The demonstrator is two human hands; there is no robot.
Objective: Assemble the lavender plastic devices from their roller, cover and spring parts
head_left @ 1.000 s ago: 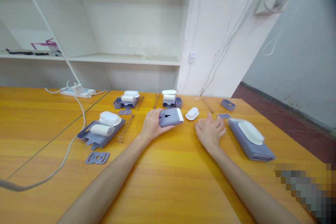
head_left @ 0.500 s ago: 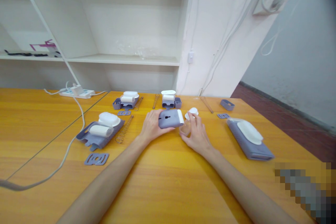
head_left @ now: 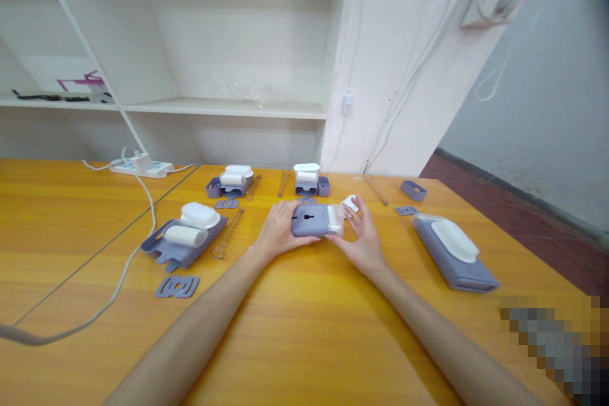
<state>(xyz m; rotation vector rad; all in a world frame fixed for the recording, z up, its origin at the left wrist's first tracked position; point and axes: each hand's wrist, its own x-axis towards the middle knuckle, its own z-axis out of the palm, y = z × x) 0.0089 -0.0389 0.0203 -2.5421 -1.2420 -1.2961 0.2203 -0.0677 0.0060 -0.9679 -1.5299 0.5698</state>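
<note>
A grey-purple plastic case (head_left: 311, 220) with a white end piece (head_left: 335, 218) is held just above the wooden table (head_left: 304, 330), in the middle of the view. My left hand (head_left: 276, 229) grips its left side with curled fingers. At the case's right end, my right hand (head_left: 362, 236) has its fingers closed against the white end piece. A white oval cap (head_left: 351, 202) lies just behind my right hand.
A larger grey case with a white lid (head_left: 451, 250) lies to the right. Similar grey-and-white parts (head_left: 186, 236) sit left, with two more sets (head_left: 231, 181) behind, springs (head_left: 227, 233), and a flat grey piece (head_left: 177, 286). A power strip (head_left: 141, 167) and cable (head_left: 118, 279) run along the left.
My right hand moved left from the open table to the case's right end and closed on it. The left hand kept hold of the case throughout.
</note>
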